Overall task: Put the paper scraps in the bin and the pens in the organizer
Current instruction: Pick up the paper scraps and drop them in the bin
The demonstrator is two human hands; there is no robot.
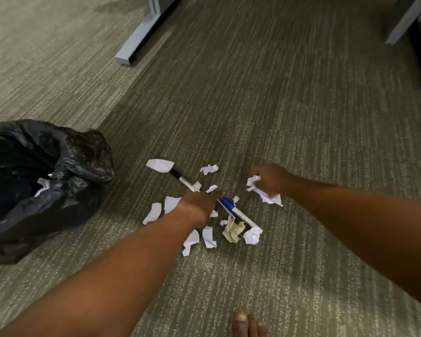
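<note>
1. A grey-green carpet (pixel 277 105) fills the view, with torn paper scraps (pixel 153 213) scattered near its middle
2. The right hand (pixel 270 181) is closed in a fist around a crumpled white wad of paper (pixel 263 193), just right of the scattered pile
3. The left hand (pixel 198 205) reaches down onto the scraps with fingers curled; what it grips, if anything, cannot be told
4. A black-capped marker (pixel 181 180) lies on the far side of the left hand, and a blue-capped marker (pixel 236 211) just right of it
5. A brown crumpled scrap (pixel 233 232) sits near the blue marker's end
6. A bin lined with a black bag (pixel 46 181) stands to the left, white paper inside
7. Grey desk legs (pixel 141 35) stand far off
</note>
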